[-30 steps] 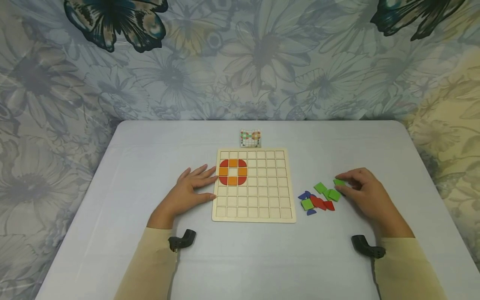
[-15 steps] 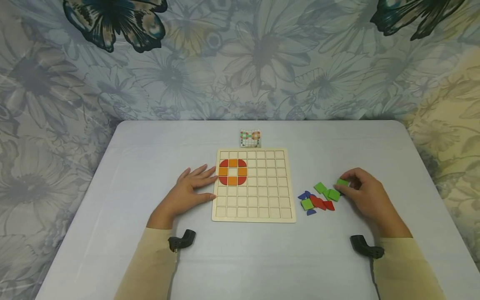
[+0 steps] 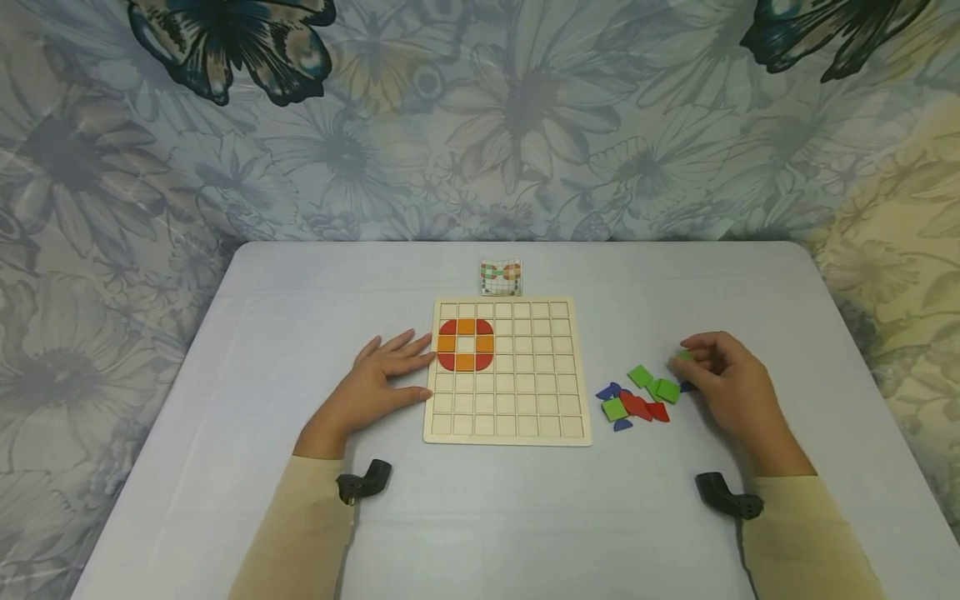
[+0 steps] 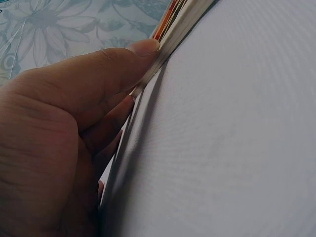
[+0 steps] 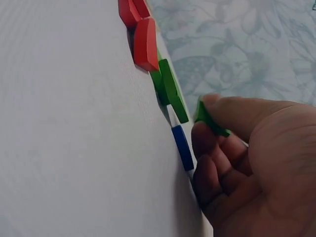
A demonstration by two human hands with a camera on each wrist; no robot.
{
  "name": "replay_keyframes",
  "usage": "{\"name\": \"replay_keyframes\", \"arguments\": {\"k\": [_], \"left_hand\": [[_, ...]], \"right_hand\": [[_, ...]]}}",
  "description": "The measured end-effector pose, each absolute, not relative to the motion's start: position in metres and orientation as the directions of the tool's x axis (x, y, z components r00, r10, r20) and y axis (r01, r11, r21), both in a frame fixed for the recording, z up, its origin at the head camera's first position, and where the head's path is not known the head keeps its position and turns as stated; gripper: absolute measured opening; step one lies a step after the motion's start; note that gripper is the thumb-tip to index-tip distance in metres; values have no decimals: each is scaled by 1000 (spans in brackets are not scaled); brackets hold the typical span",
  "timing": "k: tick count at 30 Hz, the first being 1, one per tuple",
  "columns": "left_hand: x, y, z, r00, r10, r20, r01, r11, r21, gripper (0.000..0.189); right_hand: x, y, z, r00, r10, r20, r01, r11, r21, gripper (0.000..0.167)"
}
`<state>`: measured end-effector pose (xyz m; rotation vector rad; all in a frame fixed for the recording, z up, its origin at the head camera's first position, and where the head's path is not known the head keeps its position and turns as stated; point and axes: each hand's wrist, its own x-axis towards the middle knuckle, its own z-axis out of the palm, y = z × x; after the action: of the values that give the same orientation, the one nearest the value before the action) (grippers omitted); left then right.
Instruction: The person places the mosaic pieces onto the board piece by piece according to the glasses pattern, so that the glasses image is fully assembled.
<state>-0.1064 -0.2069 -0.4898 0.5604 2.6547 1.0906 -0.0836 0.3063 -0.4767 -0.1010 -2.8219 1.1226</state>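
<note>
A pale wooden grid board (image 3: 525, 425) lies mid-table, with a ring of red and orange tiles (image 3: 466, 327) in its upper left cells. My left hand (image 3: 382, 377) rests at the board's left edge, fingers spread; in the left wrist view the thumb (image 4: 145, 47) touches that edge. To the right of the board my right hand (image 3: 727, 375) pinches a green tile (image 5: 210, 120) between thumb and fingertips. Just beside it is a loose pile: green square tiles (image 3: 641, 376), red pieces (image 3: 636, 406) and blue pieces (image 3: 623, 425). One blue piece (image 5: 182, 147) lies close to the curled fingers.
A small printed pattern card (image 3: 501, 277) with a coloured design lies behind the board. The white table (image 3: 525, 517) ends at a wall hung with flower-and-butterfly cloth (image 3: 517, 125). Each wrist wears a black camera mount (image 3: 729, 495).
My right hand has drawn the green tile away from the pile and turned it within the fingers, so less of it shows. A blue piece beside the hand is now uncovered. The left hand stays put.
</note>
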Motion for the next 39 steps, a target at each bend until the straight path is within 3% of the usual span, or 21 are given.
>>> {"name": "replay_keyframes", "arguments": {"k": [9,21,39], "left_hand": [[-106,-207,-490,-905,421,-53,260,649,715,65],[-106,-208,-490,-905,423,-43,267,643,718,64],[-106,-208,-488,-901,430,-56,266,649,713,65]], "right_hand": [[-81,290,-467,-996,59,65,-8,670,-742,27],[-84,250,-456,-990,-63,130,-140,629,-765,16],[-116,196,-450,-977,-181,109,-189,513,-838,15]]}}
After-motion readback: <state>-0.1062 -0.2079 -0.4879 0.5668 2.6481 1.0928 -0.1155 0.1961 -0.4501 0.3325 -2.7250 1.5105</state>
